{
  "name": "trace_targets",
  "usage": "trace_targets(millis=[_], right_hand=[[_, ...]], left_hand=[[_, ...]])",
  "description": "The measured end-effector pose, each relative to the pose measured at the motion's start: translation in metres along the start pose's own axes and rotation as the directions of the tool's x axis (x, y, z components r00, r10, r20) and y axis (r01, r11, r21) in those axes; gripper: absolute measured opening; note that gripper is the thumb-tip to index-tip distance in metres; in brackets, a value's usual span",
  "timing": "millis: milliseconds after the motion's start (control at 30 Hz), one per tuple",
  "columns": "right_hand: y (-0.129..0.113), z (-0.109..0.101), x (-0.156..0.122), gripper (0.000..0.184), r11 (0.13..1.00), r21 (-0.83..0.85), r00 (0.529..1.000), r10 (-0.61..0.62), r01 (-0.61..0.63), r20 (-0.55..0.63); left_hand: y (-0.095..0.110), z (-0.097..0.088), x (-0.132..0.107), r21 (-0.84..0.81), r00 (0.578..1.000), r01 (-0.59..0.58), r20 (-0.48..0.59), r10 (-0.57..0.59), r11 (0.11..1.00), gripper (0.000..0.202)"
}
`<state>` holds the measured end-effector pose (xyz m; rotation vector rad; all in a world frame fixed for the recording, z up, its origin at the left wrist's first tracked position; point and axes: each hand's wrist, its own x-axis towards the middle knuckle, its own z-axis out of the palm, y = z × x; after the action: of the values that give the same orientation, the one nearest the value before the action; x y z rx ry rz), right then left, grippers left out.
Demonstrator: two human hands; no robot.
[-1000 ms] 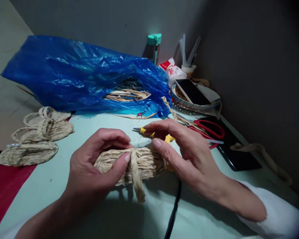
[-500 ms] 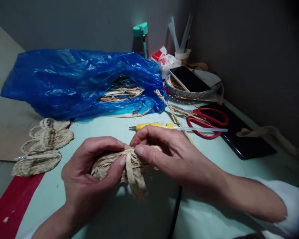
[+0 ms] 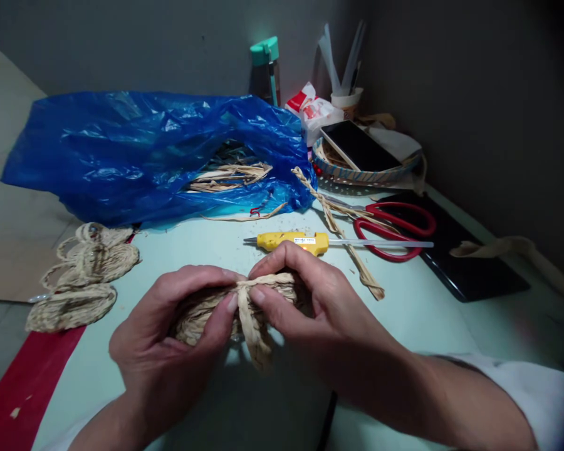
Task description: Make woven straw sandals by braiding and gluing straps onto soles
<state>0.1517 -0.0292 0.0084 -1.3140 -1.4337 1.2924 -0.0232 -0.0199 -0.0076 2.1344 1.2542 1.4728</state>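
Note:
Between my two hands is a bundle of coiled, braided straw cord (image 3: 200,313), held just above the table. My left hand (image 3: 169,338) grips its left half, thumb pressed on the front near the middle. My right hand (image 3: 317,294) pinches the other side, with thumb and index finger close to the centre. A flat straw strip (image 3: 250,326) wraps over the middle, its loose end hanging down in front. Just beyond my right fingers lies a yellow glue gun (image 3: 296,241) with a clear glue stick in its back. The far side of the bundle is hidden.
Several finished-looking braided straw pieces (image 3: 94,263) lie at left by a red strip (image 3: 32,376). Behind is a blue plastic bag (image 3: 136,150) with straw. To the right are red-handled scissors (image 3: 404,219), a twisted straw length (image 3: 343,235), a black tablet-like slab (image 3: 479,263) and a basket (image 3: 357,175) holding a phone (image 3: 360,144).
My right hand has shifted down and slightly left along the bundle, uncovering the glue gun and the straw length's end. The grip on the bundle stays.

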Motion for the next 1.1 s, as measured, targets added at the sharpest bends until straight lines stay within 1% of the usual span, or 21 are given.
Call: trace_targets(millis=[100, 167, 333, 467, 533, 600, 667, 733, 867, 1000, 1100], right_hand=[[0.004, 0.004, 0.001, 0.005, 0.997, -0.019, 0.997, -0.069, 0.068, -0.024], [0.005, 0.007, 0.001, 0.004, 0.995, -0.042, 0.995, -0.091, 0.089, -0.046], [0.006, 0.014, -0.001, 0.007, 0.989, -0.069, 0.987, -0.135, 0.129, -0.092], [0.007, 0.009, 0.000, 0.005, 0.987, -0.080, 0.987, -0.146, 0.141, -0.071], [0.007, 0.004, 0.001, 0.005, 0.986, -0.073, 0.987, -0.155, 0.151, -0.044], [0.007, -0.001, 0.001, 0.004, 0.984, -0.061, 0.985, -0.170, 0.169, -0.009], [0.006, -0.005, 0.001, 0.004, 0.982, -0.070, 0.984, -0.176, 0.177, 0.019], [0.004, -0.005, 0.001, 0.005, 0.979, -0.099, 0.984, -0.176, 0.178, 0.035], [0.005, -0.002, 0.000, 0.008, 0.965, -0.149, 0.976, -0.209, 0.217, 0.067], [0.011, 0.001, 0.001, 0.010, 0.943, -0.196, 0.963, -0.260, 0.269, 0.071], [0.011, -0.001, 0.003, 0.011, 0.937, -0.209, 0.959, -0.260, 0.279, 0.114]], left_hand=[[0.001, -0.001, 0.001, -0.009, 0.999, -0.009, 0.040, 0.009, 1.000, 0.031], [0.002, -0.001, 0.002, -0.007, 0.998, -0.006, 0.062, 0.006, 1.000, 0.031], [0.003, -0.001, 0.000, 0.066, 0.993, 0.034, 0.115, -0.041, 0.997, 0.025], [0.001, -0.004, 0.003, 0.066, 0.968, 0.109, 0.220, -0.121, 0.992, 0.023], [0.001, -0.005, 0.007, 0.036, 0.948, 0.133, 0.285, -0.138, 0.990, 0.018], [0.000, -0.005, 0.010, 0.013, 0.936, 0.142, 0.323, -0.139, 0.990, 0.013], [-0.001, -0.004, 0.011, 0.007, 0.938, 0.154, 0.314, -0.148, 0.988, 0.011], [-0.001, -0.003, 0.010, 0.011, 0.946, 0.163, 0.281, -0.160, 0.986, 0.011], [-0.002, -0.003, 0.008, 0.038, 0.950, 0.166, 0.263, -0.170, 0.985, 0.012], [-0.002, -0.004, 0.007, 0.043, 0.949, 0.204, 0.237, -0.208, 0.978, 0.011], [0.000, -0.004, 0.007, 0.056, 0.949, 0.228, 0.211, -0.235, 0.972, 0.010]])
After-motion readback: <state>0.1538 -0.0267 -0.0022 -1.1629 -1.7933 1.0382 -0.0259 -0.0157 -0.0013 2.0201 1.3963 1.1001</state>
